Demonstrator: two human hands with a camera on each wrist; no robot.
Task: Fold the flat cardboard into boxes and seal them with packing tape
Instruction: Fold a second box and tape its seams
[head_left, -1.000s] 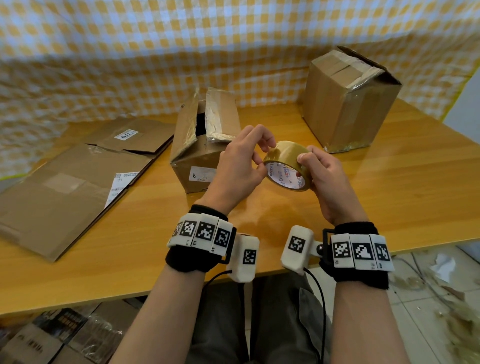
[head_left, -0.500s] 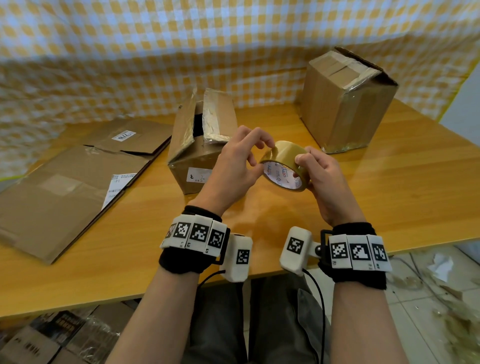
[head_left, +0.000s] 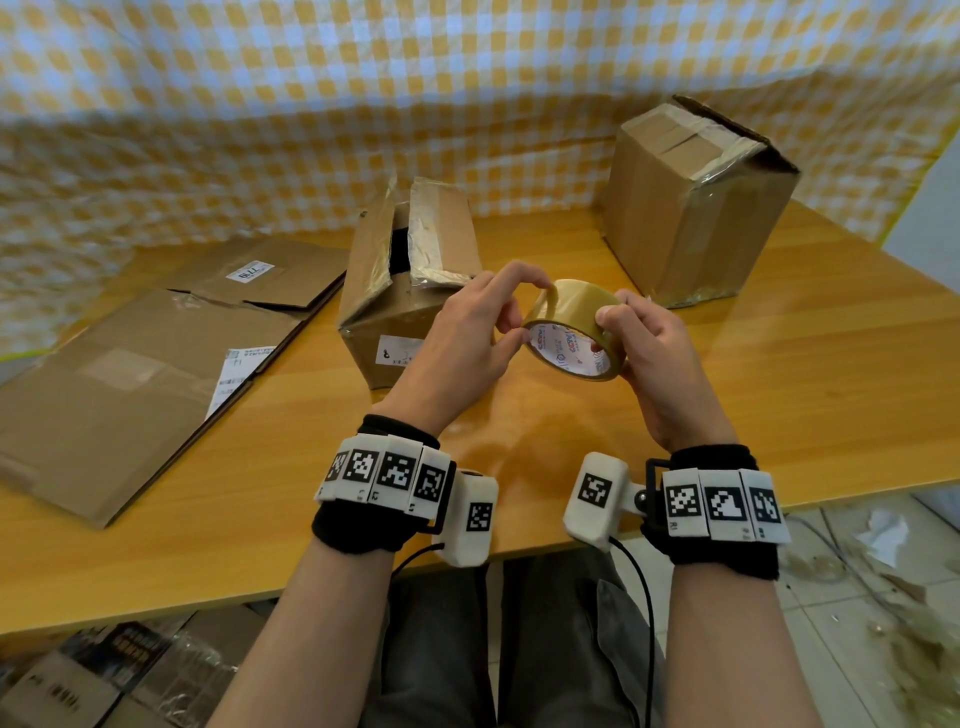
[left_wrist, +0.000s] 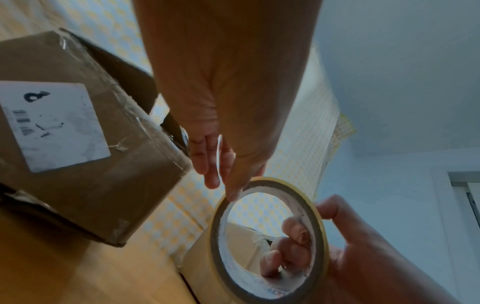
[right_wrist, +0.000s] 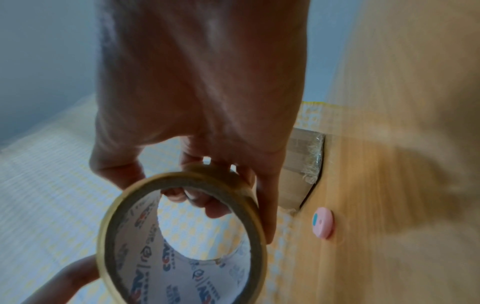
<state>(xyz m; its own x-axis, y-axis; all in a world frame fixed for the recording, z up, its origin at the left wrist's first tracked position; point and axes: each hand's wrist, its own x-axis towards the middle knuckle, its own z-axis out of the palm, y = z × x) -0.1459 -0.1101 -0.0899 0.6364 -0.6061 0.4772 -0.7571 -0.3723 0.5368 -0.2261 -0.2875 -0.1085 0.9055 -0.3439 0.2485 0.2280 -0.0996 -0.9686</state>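
My right hand (head_left: 657, 358): grasping one tape roll (head_left: 571, 332), fingers through its core, held above the table (head_left: 779, 374). My left hand (head_left: 462, 343): thumb and forefinger pinching the roll's near rim. Boxes, two: one open-topped box (head_left: 410, 291) just behind my left hand, one taped box (head_left: 696, 202) at the far right. Flat cardboard (head_left: 119, 384), two stacked sheets, left. One pink disc (right_wrist: 323, 222) on the table.

glossy tan tape roll (head_left: 571, 332) with printed paper core, matt brown cardboard boxes (head_left: 410, 312), smooth, seemingly varnished wood table (head_left: 779, 364)
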